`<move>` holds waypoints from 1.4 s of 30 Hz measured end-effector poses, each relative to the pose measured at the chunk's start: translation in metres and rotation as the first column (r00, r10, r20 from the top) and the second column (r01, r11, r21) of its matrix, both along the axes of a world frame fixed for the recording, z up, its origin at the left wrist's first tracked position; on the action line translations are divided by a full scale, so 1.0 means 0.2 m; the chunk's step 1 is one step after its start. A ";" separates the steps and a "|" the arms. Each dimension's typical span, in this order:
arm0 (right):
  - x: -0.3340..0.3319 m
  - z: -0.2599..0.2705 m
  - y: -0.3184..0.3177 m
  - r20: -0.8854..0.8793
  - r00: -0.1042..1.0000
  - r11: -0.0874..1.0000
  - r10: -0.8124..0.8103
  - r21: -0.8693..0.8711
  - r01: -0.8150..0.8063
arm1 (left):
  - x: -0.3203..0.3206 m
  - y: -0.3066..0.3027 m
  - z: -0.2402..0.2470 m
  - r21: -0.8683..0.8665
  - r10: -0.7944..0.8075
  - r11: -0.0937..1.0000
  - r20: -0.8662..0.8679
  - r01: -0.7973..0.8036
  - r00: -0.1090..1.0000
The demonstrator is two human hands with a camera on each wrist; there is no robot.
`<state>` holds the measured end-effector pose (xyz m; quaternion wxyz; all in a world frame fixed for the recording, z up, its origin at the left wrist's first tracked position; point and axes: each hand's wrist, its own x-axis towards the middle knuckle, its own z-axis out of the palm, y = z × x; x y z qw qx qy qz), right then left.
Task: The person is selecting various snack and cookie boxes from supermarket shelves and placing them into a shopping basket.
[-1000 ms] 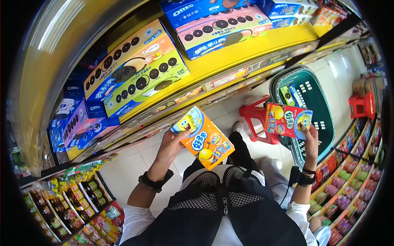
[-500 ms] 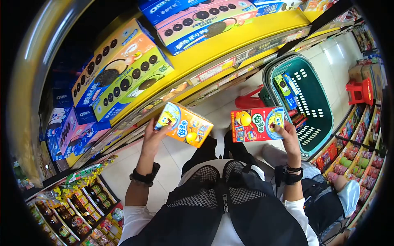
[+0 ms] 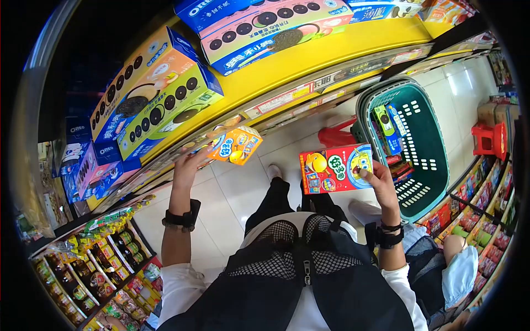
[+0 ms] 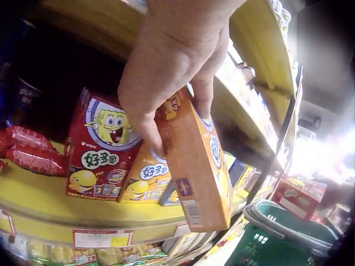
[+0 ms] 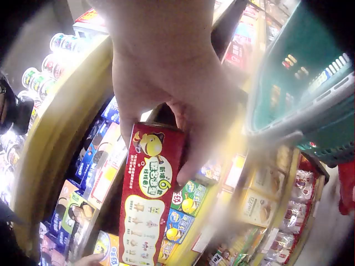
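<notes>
My left hand [image 3: 189,168] grips one end of an orange snack box [image 3: 236,145] with a yellow cartoon fish, close by the shelf edge. In the left wrist view that hand [image 4: 172,61] pinches the box [image 4: 194,172] between thumb and fingers. Behind it on the shelf stand a red box [image 4: 102,147] and another orange box [image 4: 145,182]. My right hand [image 3: 385,188] holds a red snack box [image 3: 334,169] by its right end, thumb on the front, left of the basket. The right wrist view shows the narrow side of this box [image 5: 151,191] under the hand [image 5: 166,72].
A green shopping basket [image 3: 424,105] with several packs in it stands at the right. Large Oreo boxes [image 3: 160,96] line the yellow shelf [image 3: 309,47]. Red stools [image 3: 337,132] stand on the floor. Another person's bare knee [image 3: 455,246] shows at the lower right.
My left hand has carried the orange box up and left to the shelf edge, tilting it. My right hand has brought the red box leftward from over the basket.
</notes>
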<state>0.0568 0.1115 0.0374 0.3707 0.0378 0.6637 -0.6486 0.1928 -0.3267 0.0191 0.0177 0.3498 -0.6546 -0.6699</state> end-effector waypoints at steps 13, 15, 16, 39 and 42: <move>0.04 -0.03 -0.09 0.064 0.997 0.999 0.053 -0.005 -0.053 | -0.12 0.13 -0.15 -0.615 -0.159 0.784 -0.074 0.080 0.984; 0.05 -0.03 -0.10 0.065 0.996 0.998 0.062 -0.020 -0.061 | -0.14 0.14 -0.18 -0.573 -0.112 0.819 -0.120 0.023 0.986; 0.06 -0.04 -0.10 0.054 0.995 0.997 0.080 -0.012 -0.080 | -0.16 0.14 -0.21 -0.597 -0.127 0.802 -0.145 0.016 0.981; 0.17 -0.10 -0.18 0.072 0.981 0.982 0.178 0.047 -0.182 | -0.18 0.20 -0.22 -0.936 -0.138 0.307 0.132 0.169 0.982; 0.17 -0.10 -0.18 0.072 0.981 0.981 0.182 0.049 -0.185 | -0.18 0.20 -0.21 -0.934 -0.142 0.314 0.133 0.171 0.981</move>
